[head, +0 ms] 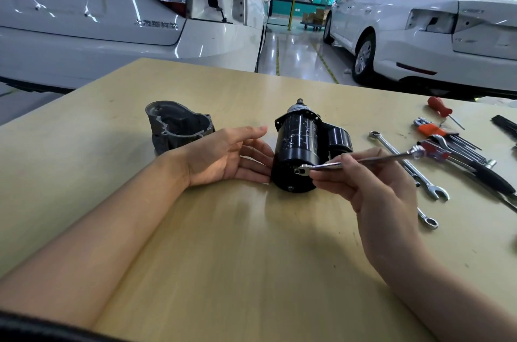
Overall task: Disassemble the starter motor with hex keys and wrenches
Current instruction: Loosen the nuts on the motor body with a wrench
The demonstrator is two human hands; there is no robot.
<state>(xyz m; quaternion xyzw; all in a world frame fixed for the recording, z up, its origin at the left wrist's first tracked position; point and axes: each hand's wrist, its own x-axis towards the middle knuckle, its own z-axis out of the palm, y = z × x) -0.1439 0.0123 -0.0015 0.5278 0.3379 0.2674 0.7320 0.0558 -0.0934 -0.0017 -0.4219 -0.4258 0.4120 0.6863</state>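
**Head view: wrench set on a bolt at the near end of the starter motor**

Head view shows the starter motor (300,145) lying on its side near the middle of the table (223,243), shaft end pointing far, end cap facing near. The right hand (361,185) pinches a wrench (349,164) between thumb and curled fingers, with the wrench head seated on a bolt (298,171) in the near end cap. The left hand (223,157) lies open, fingers straight, its fingertips touching the left side of the motor body to steady it.

To do this step well, the wrench head should sit fully and squarely over the bolt before any turn, or it may slip and round the corners. The left hand would likely serve better with a firmer hold, since the round body can roll on the smooth table. A second bolt (291,188) shows lower on the same cap and probably needs the same treatment.

The only container-like thing is the grey housing (179,126), far left of the motor and apart from it. Its open side faces up, and I cannot tell whether anything loose lies inside. Spare wrenches (414,171), a set of hex keys (447,137) and a red-handled screwdriver (440,110) lie loose to the right.
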